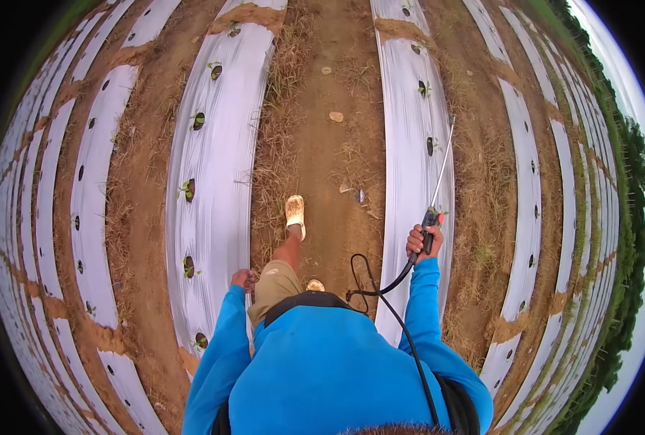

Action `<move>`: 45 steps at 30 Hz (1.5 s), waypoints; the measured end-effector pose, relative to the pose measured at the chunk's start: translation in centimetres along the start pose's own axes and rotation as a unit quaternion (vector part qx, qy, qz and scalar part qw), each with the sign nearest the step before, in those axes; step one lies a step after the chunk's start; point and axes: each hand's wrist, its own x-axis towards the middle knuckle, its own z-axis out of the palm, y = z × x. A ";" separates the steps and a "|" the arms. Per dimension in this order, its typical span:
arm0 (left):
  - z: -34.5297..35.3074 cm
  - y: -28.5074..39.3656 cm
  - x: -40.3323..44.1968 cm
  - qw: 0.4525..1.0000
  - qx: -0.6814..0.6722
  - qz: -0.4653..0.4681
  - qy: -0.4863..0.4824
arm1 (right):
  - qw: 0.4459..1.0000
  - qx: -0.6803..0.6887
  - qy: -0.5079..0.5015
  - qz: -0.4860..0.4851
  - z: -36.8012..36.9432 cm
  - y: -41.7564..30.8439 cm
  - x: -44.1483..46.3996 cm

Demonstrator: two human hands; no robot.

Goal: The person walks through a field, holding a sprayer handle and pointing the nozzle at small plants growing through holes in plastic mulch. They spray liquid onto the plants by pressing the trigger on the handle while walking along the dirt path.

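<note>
My right hand (424,242) is wrapped round the black handle of a sprayer wand (442,170). Its thin metal lance points forward and slightly right over the right-hand plastic-covered bed (409,109), with the tip near a planting hole. An orange-red part shows at the handle. From the handle a black hose (396,284) loops toward my waist, and a black line runs down over my right side. Beside my left thigh hangs my left hand (243,280), fingers curled in, with nothing visible in it. It is close to the edge of the left-hand bed (221,145).
A dirt path (329,152) with dry grass along its sides runs between the two beds. Small seedlings (189,190) stand in round holes in the plastic. More covered rows lie on both sides, and trees (630,254) line the far right. A pale shoe (295,212) is on the path.
</note>
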 end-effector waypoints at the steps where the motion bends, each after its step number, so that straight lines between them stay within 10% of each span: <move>1: 0.9 3.4 2.1 1.000 0.006 -0.010 -0.004 | 1.000 -0.008 -0.008 -0.001 1.2 -1.1 2.3; 17: 13.7 63.3 13.2 0.986 -0.050 0.126 -0.098 | 1.000 0.006 0.029 -0.010 24.8 -18.5 33.8; 28: 14.4 79.1 22.8 0.992 0.104 -0.070 -0.009 | 0.998 0.044 0.039 -0.019 35.6 -34.3 64.5; 31: 15.2 84.2 23.4 0.994 0.108 -0.020 0.018 | 0.998 0.062 0.007 -0.023 40.7 -39.2 70.4; 33: 14.4 87.6 28.7 0.823 0.482 0.297 0.037 | 0.998 0.058 -0.002 -0.030 43.8 -42.4 73.8; 36: 16.6 96.7 30.2 0.816 0.496 0.295 0.028 | 0.998 0.052 -0.021 -0.032 46.5 -46.9 80.1; 38: 19.0 104.0 30.0 0.874 0.391 0.288 0.023 | 0.998 0.032 -0.020 -0.041 47.8 -49.1 84.3; 40: 22.6 113.4 29.5 0.996 0.086 -0.007 0.030 | 0.998 0.029 -0.009 -0.046 49.7 -51.0 88.4; 44: 26.1 126.1 38.0 0.992 0.127 0.008 0.007 | 0.999 0.017 -0.018 -0.032 55.0 -55.1 98.0; 45: 25.7 127.5 43.5 0.958 0.248 0.139 -0.041 | 0.999 0.030 0.003 -0.027 56.6 -54.9 99.2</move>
